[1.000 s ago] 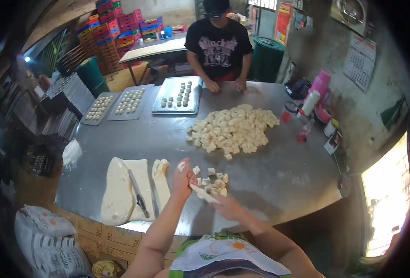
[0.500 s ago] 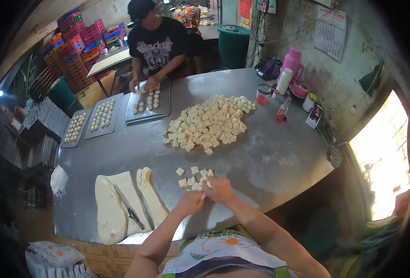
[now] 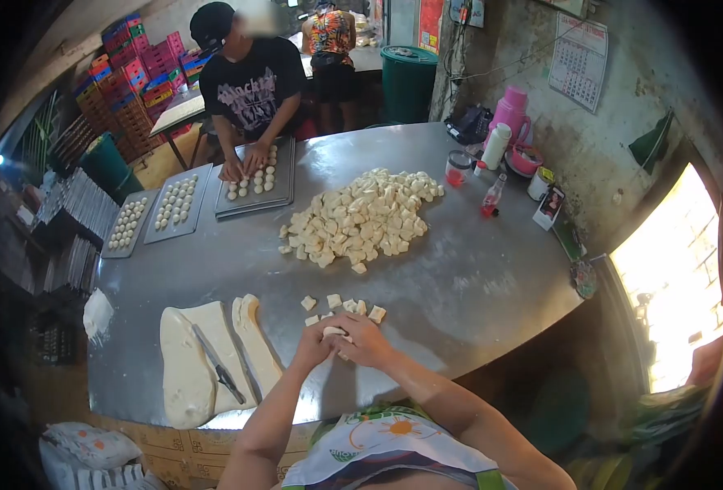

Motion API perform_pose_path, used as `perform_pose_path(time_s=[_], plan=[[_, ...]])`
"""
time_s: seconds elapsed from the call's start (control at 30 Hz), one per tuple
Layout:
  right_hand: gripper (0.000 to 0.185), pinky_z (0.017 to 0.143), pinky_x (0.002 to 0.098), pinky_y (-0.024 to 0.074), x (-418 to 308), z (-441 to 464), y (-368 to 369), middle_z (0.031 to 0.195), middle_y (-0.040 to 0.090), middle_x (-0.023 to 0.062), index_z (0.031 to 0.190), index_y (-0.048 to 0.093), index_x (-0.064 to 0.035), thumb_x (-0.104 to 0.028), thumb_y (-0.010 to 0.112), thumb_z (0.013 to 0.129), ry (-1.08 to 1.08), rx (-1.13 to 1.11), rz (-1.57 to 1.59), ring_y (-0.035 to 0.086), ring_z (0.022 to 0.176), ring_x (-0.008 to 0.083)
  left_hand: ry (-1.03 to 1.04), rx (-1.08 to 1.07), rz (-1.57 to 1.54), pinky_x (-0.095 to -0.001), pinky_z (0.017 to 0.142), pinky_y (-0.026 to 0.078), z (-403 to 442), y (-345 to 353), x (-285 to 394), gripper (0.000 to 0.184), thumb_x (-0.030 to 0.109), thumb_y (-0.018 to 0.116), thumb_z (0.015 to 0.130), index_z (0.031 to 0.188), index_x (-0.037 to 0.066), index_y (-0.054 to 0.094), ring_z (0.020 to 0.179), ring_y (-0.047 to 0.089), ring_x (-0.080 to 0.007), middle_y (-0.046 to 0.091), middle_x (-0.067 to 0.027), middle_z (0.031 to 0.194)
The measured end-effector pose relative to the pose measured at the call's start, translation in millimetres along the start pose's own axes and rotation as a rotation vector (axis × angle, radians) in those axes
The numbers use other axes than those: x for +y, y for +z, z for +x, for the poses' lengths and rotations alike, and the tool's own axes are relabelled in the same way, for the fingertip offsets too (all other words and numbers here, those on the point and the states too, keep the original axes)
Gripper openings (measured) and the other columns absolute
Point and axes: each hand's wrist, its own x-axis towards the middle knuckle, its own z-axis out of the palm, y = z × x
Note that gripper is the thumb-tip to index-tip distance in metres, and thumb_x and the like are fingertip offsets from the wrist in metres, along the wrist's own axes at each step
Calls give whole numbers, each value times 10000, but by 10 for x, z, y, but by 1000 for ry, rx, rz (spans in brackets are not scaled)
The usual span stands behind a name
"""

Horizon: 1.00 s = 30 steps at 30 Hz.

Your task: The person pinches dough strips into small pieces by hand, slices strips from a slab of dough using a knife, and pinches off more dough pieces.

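Head view: the left hand (image 3: pixel 316 349) and the right hand (image 3: pixel 363 340) are brought together at the near side of the steel desk (image 3: pixel 435 318), fingers curled inward. A piece of dough (image 3: pixel 334 331) is held between them and is partly covered by the fingers; how firmly it is pressed cannot be told. Several small cut pieces (image 3: pixel 334 300) are scattered on the desk just beyond the hands, the nearest partly hidden by them.

To the left of the hands, a long dough strip (image 3: pixel 256 343) is laid out, with a wider dough slab (image 3: pixel 188 371) beside it. A knife (image 3: pixel 225 376) is rested on the slab, its handle turned toward the near edge. Farther left, a white powder heap (image 3: pixel 98 314) is noted.

Beyond the hands, a large pile of cut dough (image 3: pixel 361 219) is spread. Well beyond and to the left, rounded dough balls on a tray (image 3: pixel 285 175) are touched by a co-worker's hands (image 3: pixel 257 155). Far to the right of the hands, a pink thermos (image 3: pixel 509 114) and a white bottle (image 3: pixel 497 147) are seen standing.
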Motion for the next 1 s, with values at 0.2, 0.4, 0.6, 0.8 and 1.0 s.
perform_pose_path(time_s=[0.2, 0.4, 0.6, 0.8, 1.0], plan=[[452, 794, 429, 524, 328, -52, -129, 993, 637, 171, 1119, 606, -32, -385, 711, 857, 429, -256, -419, 631, 936, 382, -124, -206, 113, -379, 807, 537, -286, 239, 381, 257, 62, 673, 852, 1104, 15, 688, 918, 707, -293, 722, -166, 1016], [449, 833, 448, 512, 388, -250, -69, 1012, 649, 171, 1159, 630, -107, -412, 712, 840, 282, -85, -275, 625, 1000, 379, -134, -92, -91, -399, 778, 542, -91, 37, 415, 245, 51, 656, 854, 1096, 27, 692, 871, 703, -323, 716, -176, 941], [408, 801, 425, 517, -117, 75, -34, 1017, 638, 161, 1082, 636, -53, -388, 709, 861, -14, -12, 138, 632, 958, 348, -5, -5, -61, -347, 807, 530, 42, -92, -126, 333, 86, 675, 836, 1166, 49, 673, 902, 711, -261, 719, -177, 963], [432, 814, 417, 510, 20, 88, 106, 1057, 646, 167, 1110, 633, -46, -369, 730, 841, 415, -15, -213, 634, 970, 345, -305, -331, 200, -361, 797, 532, -46, -84, 9, 315, -10, 617, 863, 1168, 60, 657, 920, 711, -259, 704, -165, 897], [402, 735, 410, 528, 269, -61, 187, 1024, 659, 161, 1159, 649, -95, -325, 737, 841, 365, 114, -584, 648, 906, 370, -157, -255, -304, -364, 764, 528, 24, -408, 87, 293, 28, 616, 896, 1184, 68, 657, 814, 683, -247, 712, -150, 881]])
